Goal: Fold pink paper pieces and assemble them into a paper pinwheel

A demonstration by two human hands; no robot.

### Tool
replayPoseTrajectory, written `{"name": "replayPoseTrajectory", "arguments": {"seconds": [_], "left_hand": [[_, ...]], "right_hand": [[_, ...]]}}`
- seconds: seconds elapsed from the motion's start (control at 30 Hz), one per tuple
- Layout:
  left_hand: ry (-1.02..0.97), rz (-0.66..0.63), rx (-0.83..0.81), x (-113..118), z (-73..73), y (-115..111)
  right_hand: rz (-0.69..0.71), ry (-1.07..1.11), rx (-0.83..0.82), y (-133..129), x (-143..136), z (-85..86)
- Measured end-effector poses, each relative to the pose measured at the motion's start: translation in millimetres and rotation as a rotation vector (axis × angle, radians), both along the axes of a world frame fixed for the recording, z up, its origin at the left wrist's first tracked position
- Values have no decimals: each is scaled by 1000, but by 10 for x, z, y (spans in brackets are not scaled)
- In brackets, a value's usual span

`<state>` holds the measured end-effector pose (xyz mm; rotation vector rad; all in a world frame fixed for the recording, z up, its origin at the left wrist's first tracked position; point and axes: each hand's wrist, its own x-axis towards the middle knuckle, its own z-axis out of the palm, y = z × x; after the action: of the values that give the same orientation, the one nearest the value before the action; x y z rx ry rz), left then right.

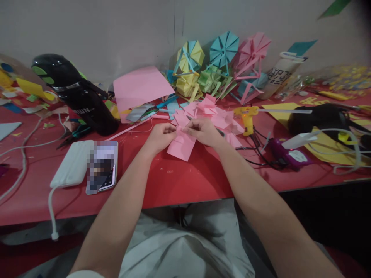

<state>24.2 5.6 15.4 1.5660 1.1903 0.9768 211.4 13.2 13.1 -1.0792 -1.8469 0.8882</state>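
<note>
Between my two hands is a small piece of pink paper [182, 147], its lower part hanging toward me above the red table. My left hand [162, 136] pinches its upper left edge. The fingers of my right hand [203, 130] are closed on its upper right side, the thumb along the top. Just behind my hands lies a heap of folded pink paper pieces [208, 108], partly hidden by them. To the right of that heap stands a yellow hot glue gun [247, 117] with a glue stick [285, 111] in its back and an orange light on its body.
A black bottle [78, 96] leans at the left, near a white power bank [74, 164] and a phone [103, 166]. Folded paper umbrellas [223, 52] stand against the wall. A purple box [290, 154] with cables sits at the right. The red table's [185, 189] front edge is close to me.
</note>
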Motion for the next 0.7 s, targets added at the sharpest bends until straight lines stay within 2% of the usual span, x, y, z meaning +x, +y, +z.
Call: {"name": "replayPoseTrajectory", "arguments": {"seconds": [0.1,0.2,0.3,0.47,0.7], "left_hand": [[-13,-18,111,18,18,-14],[2,49,178,19,24,-3],[-20,84,188,2,23,26],[-40,25,194,-14,26,40],[188,206,395,-21,28,13]], "right_hand": [[34,2,-43,-11,-14,10],[30,19,-94,-14,-28,6],[21,34,-107,-6,-18,-7],[55,21,-74,9,23,-29],[100,74,-171,-9,-11,-33]]}}
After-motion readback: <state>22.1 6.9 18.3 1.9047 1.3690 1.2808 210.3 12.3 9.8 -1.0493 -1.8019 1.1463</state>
